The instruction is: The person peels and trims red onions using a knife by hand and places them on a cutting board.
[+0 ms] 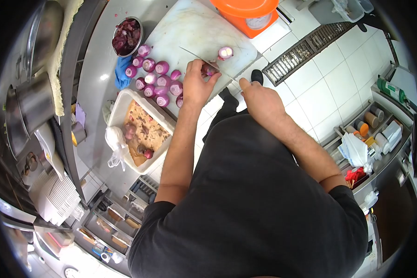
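My left hand (200,84) pinches a dark-skinned red onion (210,70) against the white cutting board (190,23). In my right hand (265,101) is a knife (226,74), gripped by its handle, its thin blade crossing the board beside that onion. Just beyond, a cut onion (225,53) with pale faces lies on the board. Several peeled purple onions (162,67) are grouped left of my left hand. Behind them a metal bowl (142,34) holds dark red onion skins (126,36). My fingers partly cover the held onion.
A white tub (116,105) with loose skins and a few unpeeled onions (148,154) stands near my left forearm. A blue cloth (123,74) lies by the bowl. At the board's far edge sits an orange scale (250,28). A floor drain grate (306,51) is to the right.
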### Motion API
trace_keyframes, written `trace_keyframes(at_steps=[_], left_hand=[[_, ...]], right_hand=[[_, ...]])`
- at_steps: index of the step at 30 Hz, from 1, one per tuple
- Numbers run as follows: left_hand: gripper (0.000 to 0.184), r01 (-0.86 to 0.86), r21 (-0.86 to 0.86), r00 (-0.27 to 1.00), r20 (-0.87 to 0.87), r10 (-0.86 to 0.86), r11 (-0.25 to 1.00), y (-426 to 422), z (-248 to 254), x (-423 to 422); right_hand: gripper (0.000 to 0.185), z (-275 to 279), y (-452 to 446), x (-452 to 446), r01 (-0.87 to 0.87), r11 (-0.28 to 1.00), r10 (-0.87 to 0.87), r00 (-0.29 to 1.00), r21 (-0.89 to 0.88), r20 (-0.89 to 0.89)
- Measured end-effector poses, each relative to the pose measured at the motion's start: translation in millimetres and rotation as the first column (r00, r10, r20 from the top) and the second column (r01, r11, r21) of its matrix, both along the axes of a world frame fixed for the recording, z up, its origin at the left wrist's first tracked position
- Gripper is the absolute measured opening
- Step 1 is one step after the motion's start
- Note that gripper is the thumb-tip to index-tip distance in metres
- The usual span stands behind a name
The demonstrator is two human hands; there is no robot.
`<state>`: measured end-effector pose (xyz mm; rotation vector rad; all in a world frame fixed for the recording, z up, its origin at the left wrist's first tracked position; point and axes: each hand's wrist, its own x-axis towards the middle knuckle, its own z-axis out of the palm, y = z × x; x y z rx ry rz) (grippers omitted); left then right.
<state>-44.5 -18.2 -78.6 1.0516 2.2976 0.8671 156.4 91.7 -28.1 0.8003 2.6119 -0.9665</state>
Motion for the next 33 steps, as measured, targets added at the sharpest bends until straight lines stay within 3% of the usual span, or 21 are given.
trace_keyframes(at_steps=[8, 11, 15, 23, 26, 29, 33], left_hand=[[0.048, 0.006, -0.003, 0.999, -0.033, -0.006, 1.0, 0.0, -2.2, 1.7], [0.048, 0.014, -0.012, 0.997, -0.073, -0.015, 1.0, -0.4, -1.3, 2.5], [0.05, -0.004, 0.05, 0.999, -0.035, 0.006, 0.999, -3.8, -8.8, 4.6], [0.059, -0.141, 0.108, 0.99, 0.043, 0.137, 0.984, -6.5, -11.5, 11.5], [0.065, -0.253, 0.016, 0.966, 0.061, 0.251, 0.967, -6.5, -20.1, 4.5], [0.063, -0.343, -0.195, 0.838, 0.379, 0.393, 0.919, 0.8, -4.8, 0.9], [0.06, -0.386, -0.123, 0.707, 0.597, 0.379, 0.914, -6.0, -16.8, -6.6]], right_hand=[[0.019, -20.7, 5.3, -31.4, -0.033, 0.999, 0.033, 0.997, 0.004, -0.063], [0.022, -29.3, 8.7, -46.3, -0.018, 0.997, 0.015, 0.999, -0.071, -0.031], [0.018, -64.8, 7.2, -60.1, -0.002, 0.999, -0.001, 0.998, -0.053, -0.066], [0.021, -72.3, 4.3, -60.7, 0.046, 0.995, -0.056, 0.991, -0.086, -0.119], [0.025, -58.4, 10.4, -64.6, -0.012, 0.993, 0.012, 1.0, -0.115, -0.002], [0.025, -70.1, 6.9, -62.6, 0.029, 0.995, -0.034, 0.998, -0.095, -0.057], [0.027, -71.3, 10.0, -62.5, 0.032, 0.991, -0.04, 0.997, -0.126, -0.062]])
